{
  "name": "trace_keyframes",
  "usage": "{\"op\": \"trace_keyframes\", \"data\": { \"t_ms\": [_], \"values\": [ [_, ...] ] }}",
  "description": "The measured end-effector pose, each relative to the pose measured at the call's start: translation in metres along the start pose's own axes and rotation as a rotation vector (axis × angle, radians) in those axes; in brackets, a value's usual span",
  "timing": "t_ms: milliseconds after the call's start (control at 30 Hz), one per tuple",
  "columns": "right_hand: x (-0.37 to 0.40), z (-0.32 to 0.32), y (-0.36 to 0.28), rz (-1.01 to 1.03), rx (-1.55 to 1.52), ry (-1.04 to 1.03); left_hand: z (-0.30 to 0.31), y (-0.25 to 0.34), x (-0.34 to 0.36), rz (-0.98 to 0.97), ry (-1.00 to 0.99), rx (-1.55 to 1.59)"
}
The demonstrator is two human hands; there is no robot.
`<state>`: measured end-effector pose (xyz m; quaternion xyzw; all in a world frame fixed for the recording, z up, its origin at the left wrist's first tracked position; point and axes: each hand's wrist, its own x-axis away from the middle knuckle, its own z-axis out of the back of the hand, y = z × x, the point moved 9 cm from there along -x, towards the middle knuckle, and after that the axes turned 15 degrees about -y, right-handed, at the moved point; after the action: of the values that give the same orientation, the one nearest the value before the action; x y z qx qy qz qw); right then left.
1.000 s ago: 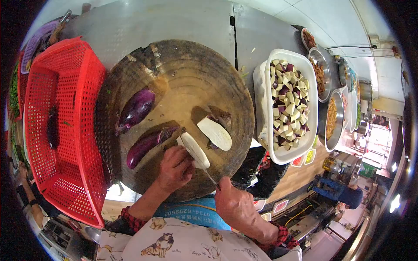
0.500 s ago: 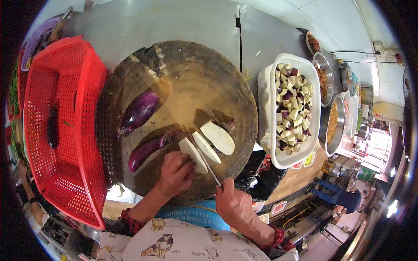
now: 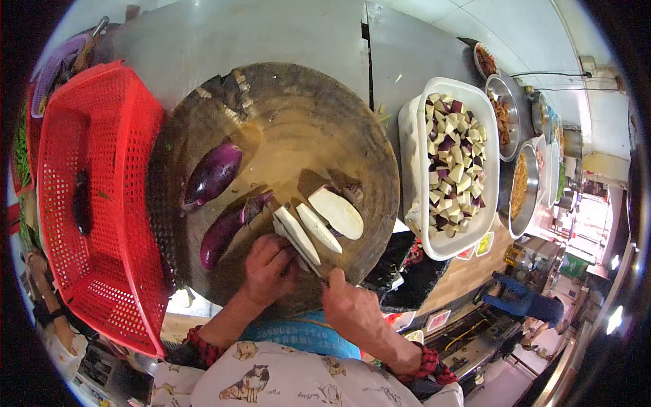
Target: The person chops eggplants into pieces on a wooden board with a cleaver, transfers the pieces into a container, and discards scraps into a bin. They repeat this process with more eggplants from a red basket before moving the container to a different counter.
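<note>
The red plastic mesh basket [image 3: 115, 136] at the left edge held one dark aubergine [image 3: 81, 201]. On the round, worn wooden chopping block [image 3: 285, 115], a plump whole purple aubergine [image 3: 212, 174] and a longer, thinner purple one [image 3: 227, 227] lay untouched beside each other. Next to them, the left hand [image 3: 268, 268] had its fingers curled down onto the near end of a white-fleshed aubergine slab [image 3: 295, 234], pinning it flat. The thin knife [image 3: 317, 271] had shifted leftward since half a second before: it had stood between two slabs, and now its blade ran along the pinned one, starting a fresh lengthwise cut. The right hand [image 3: 349, 308] was clenched around the handle. Two cut slices [image 3: 319, 227] [image 3: 337, 211] lay free just to the right, so slicing was advancing piece by piece. Farther right, the white rectangular plastic tub [image 3: 413, 136] was heaped with diced aubergine
</note>
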<state>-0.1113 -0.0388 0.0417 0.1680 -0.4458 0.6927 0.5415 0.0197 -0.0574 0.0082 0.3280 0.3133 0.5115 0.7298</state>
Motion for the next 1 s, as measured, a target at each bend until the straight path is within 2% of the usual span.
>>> {"op": "trace_keyframes", "data": {
  "t_ms": [133, 167, 233, 300, 400, 500, 700, 900, 1000],
  "values": [
    [0.037, 0.033, -0.001, 0.1, -0.075, 0.12, 0.007, 0.004, 0.002, -0.049, 0.032, 0.03],
    [0.042, 0.038, 0.003, 0.092, -0.074, 0.124, 0.008, 0.008, -0.003, -0.055, 0.03, 0.036],
    [0.053, 0.061, 0.018, 0.023, -0.033, 0.28, 0.013, 0.029, -0.021, -0.136, 0.036, -0.025],
    [0.052, 0.073, 0.033, -0.042, 0.001, 0.28, 0.005, 0.043, -0.046, -0.129, -0.017, -0.057],
    [0.038, 0.082, 0.029, 0.094, 0.173, 0.211, -0.017, 0.048, -0.064, -0.167, -0.085, -0.109],
    [0.027, 0.076, 0.036, 0.101, 0.251, 0.126, -0.04, 0.034, -0.06, -0.135, -0.18, -0.162],
    [0.022, 0.076, 0.037, 0.063, 0.28, 0.008, -0.048, 0.023, -0.059, -0.036, -0.231, -0.13],
    [-0.007, 0.07, 0.047, -0.015, 0.28, -0.094, -0.052, 0.026, -0.059, -0.097, -0.258, -0.208],
    [-0.014, 0.074, 0.048, 0.009, 0.303, -0.04, -0.057, 0.019, -0.055, -0.084, -0.242, -0.184]
  ]
}}
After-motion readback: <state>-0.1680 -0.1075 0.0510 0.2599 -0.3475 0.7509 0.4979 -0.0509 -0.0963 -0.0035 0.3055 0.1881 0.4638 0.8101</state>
